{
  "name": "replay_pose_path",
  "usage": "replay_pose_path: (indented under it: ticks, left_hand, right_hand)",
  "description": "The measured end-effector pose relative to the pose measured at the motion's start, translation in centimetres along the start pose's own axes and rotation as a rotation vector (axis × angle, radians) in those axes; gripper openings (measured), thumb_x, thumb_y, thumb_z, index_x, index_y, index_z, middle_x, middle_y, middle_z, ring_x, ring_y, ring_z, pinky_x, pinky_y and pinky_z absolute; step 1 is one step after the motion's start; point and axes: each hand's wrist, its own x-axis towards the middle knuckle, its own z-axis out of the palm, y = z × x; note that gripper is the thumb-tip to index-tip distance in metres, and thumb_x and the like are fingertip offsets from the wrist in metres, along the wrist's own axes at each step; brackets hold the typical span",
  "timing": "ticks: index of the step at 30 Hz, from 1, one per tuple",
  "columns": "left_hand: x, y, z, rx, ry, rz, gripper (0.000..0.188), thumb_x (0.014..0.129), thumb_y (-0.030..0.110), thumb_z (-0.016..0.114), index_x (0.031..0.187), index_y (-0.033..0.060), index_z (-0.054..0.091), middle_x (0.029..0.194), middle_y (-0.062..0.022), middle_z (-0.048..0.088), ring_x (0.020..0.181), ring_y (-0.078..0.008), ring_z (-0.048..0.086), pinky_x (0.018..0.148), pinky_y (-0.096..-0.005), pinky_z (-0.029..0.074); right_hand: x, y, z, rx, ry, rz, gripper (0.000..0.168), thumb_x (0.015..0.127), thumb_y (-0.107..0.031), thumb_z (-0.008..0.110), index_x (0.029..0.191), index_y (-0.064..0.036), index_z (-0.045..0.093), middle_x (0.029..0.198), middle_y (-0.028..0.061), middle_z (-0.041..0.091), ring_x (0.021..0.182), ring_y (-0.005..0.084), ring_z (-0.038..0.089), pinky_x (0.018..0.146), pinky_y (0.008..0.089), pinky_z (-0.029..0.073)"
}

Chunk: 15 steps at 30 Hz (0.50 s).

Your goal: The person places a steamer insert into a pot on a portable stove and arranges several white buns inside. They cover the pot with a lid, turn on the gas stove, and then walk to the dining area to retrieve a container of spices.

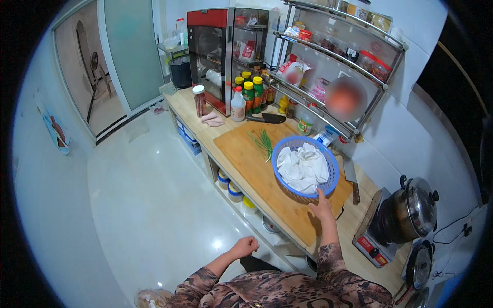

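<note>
A blue plastic colander basket (pixel 334 161) rests on or just above a large wooden cutting board (pixel 246 154); the contact beneath it is hidden. Crumpled white cloth (pixel 302 165) lies inside. My right hand (pixel 322 206) grips the basket's near rim, with one digit over the edge and the rest partly hidden. Off the counter's front, my left hand (pixel 246 247) hangs with curled fingers and nothing visible in it. A small bunch of green onions (pixel 263 143) lies on the board, left of the basket.
A cleaver (pixel 349 171) lies right of the basket, and a black knife (pixel 269 118) at the board's far edge. A steel pot (pixel 404 211) stands on a gas stove (pixel 371 246). Bottles (pixel 248 94) and a red-black cabinet (pixel 210 57) stand behind; a metal rack (pixel 331 46) overhangs the counter.
</note>
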Motion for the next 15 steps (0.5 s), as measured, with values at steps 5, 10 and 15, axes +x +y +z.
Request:
replay_pose_path:
  ticks: [5, 10, 15]
  left_hand:
    - [6.4, 5.0, -4.7, 0.313, 0.070, 0.212, 0.025, 0.078, 0.024, 0.055, 0.094, 0.0046, 0.053, 0.075, -0.0086, 0.059, 0.068, -0.0215, 0.057, 0.063, -0.0316, 0.046]
    - [12.0, 10.2, -7.5, 0.311, 0.013, 0.273, 0.040, 0.075, 0.021, 0.057, 0.111, 0.0069, 0.046, 0.082, -0.0123, 0.059, 0.079, -0.0279, 0.057, 0.071, -0.0358, 0.045]
    - [16.8, 13.6, -7.8, 0.404, 0.002, 0.366, 0.063, 0.073, 0.016, 0.059, 0.128, 0.0086, 0.028, 0.101, -0.0192, 0.053, 0.093, -0.0333, 0.053, 0.078, -0.0390, 0.043]
  right_hand:
    - [4.0, 2.2, 1.9, -0.043, -0.008, 0.165, 0.059, 0.064, -0.025, 0.069, 0.116, -0.010, 0.045, 0.114, 0.0221, 0.048, 0.107, 0.0360, 0.044, 0.089, 0.0393, 0.036]
    - [3.4, 1.5, 3.0, -0.096, 0.145, 0.026, 0.048, 0.059, -0.026, 0.075, 0.098, -0.007, 0.053, 0.113, 0.0204, 0.044, 0.105, 0.0352, 0.043, 0.089, 0.0395, 0.036]
    - [5.5, 4.7, 6.3, 0.129, 0.491, -0.125, 0.035, 0.058, -0.012, 0.073, 0.086, -0.004, 0.054, 0.095, 0.0126, 0.044, 0.081, 0.0221, 0.049, 0.070, 0.0313, 0.043]
